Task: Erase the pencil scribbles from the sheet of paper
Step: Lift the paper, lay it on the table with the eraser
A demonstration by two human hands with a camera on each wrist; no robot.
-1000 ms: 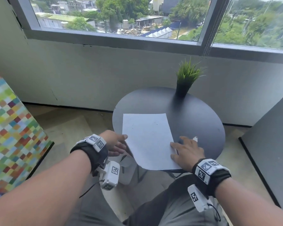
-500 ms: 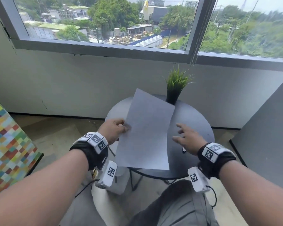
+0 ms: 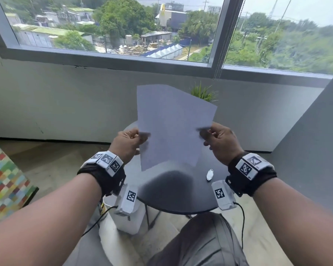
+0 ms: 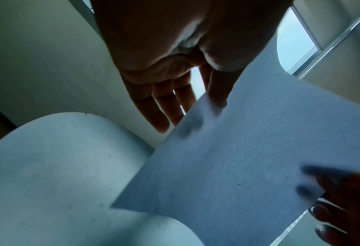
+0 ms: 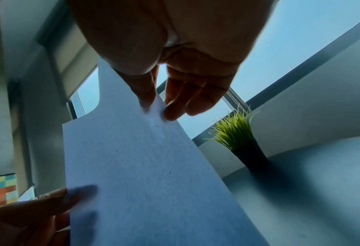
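Observation:
Both hands hold the white sheet of paper [image 3: 173, 127] upright in the air above the round black table [image 3: 181, 196]. My left hand [image 3: 137, 137] pinches its left edge and my right hand [image 3: 207, 132] pinches its right edge. In the left wrist view the thumb lies on the paper [image 4: 248, 158] with the fingers [image 4: 160, 113] behind it. The right wrist view shows the same pinch on the paper [image 5: 143, 174], which bears only a few faint dark specks. A small white eraser [image 3: 210, 174] lies on the table near my right wrist.
A potted green plant [image 3: 204, 93] stands at the table's far side, partly hidden by the sheet. A white container [image 3: 131, 217] sits on the floor under the table's left edge. A colourful checkered panel [image 3: 2, 179] is at left and a grey partition [image 3: 315, 131] at right.
The sheet lay flat on the table; my left hand lifted it, then my right hand left the table and took its right edge. It now stands upright in the air.

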